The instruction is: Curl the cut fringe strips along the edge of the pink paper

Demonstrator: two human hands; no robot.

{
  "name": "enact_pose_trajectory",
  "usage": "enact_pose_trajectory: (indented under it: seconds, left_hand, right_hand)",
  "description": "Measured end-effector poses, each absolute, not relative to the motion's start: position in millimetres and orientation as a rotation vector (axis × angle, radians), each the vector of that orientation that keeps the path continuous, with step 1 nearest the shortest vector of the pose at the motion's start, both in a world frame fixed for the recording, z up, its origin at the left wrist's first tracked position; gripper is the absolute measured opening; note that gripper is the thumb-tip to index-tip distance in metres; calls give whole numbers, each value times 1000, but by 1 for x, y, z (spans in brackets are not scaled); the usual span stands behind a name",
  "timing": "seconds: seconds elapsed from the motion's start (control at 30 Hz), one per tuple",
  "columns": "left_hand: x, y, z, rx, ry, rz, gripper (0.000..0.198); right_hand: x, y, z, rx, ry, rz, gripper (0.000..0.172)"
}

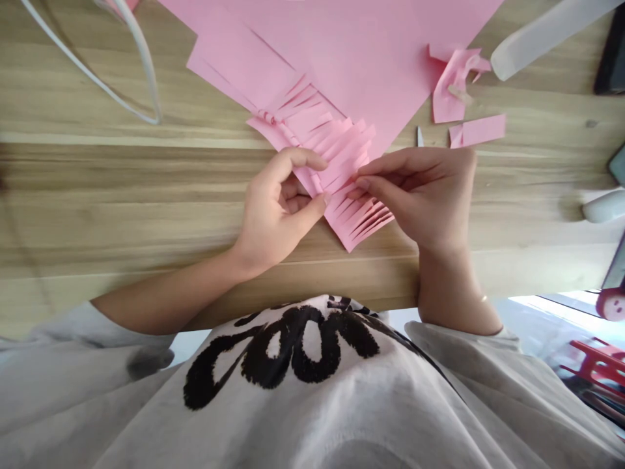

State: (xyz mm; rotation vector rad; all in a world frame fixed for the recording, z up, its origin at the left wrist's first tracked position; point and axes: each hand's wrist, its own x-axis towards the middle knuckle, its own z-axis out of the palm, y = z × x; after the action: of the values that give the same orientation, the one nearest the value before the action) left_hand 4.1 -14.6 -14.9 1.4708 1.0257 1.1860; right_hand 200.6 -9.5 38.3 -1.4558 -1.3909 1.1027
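A pink paper strip (336, 150) with fringe cuts along one side lies slantwise on the wooden table, over part of a large pink sheet (381, 52). Several of its fringes are bent over. At the strip's left edge is my left hand (280, 212), its thumb and index finger apart, with the thumb tip touching the paper. My right hand (415, 195) pinches a fringe of the strip between thumb and fingertips. Small curled pieces (267, 117) show along the strip's upper left edge.
Pink scraps (452, 88) and a flat pink piece (483, 130) lie at the right of the table (122, 195), near a small pointed metal tip (420, 137). A whitish translucent object (547, 39) is at the upper right, a white cable (146, 65) at the upper left.
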Motion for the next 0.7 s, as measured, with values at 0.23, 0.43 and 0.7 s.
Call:
enact_pose_trajectory:
  seconds: [0.23, 0.43, 0.7]
  left_hand:
    - [3, -14, -17, 1478, 1010, 1183, 35]
    - [3, -14, -17, 1487, 1031, 1173, 36]
    - [3, -14, -16, 1485, 1041, 1174, 35]
  right_hand:
    - [197, -8, 44, -1458, -1320, 1155, 17]
    - [200, -9, 39, -1433, -1283, 1209, 11]
    - [200, -9, 40, -1455, -1256, 1240, 9]
